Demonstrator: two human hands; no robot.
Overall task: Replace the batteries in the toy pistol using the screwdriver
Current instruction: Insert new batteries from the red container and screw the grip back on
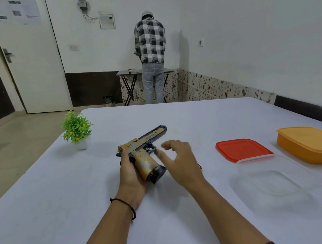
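a large table (66,211) under a white cloth filled the lower part of the view. beyond it, a white door (30,62) stood at the left of the far wall. a person in a checked shirt (150,41) stood with their back turned at a small folding table (129,72).

on the right side of the big table, an orange container (313,145) with its lid on sat nearest the edge. just beside it, toward the middle, lay a clear container (271,175), open at the top. a red lid (242,149) lay flat behind it, and the clear rim overlapped the lid's near edge. a small green plant in a white pot (76,128) stood near the far left corner, well apart from the boxes.

the toy pistol (146,159), tan and black, was near the middle of the table, barrel pointing away and to the right, grip end toward the camera. the left hand (131,174) held it from the left, fingers wrapped round the back of the grip and the thumb up at the rear of the slide. the right hand (180,159) hovered just right of the grip and trigger guard, its fingers loosely spread and blurred, gripping nothing that i could see. a small yellow bit (200,168) showed at the far edge of that hand; i could not tell what it was. a thin black bracelet (125,203) circled the left wrist.
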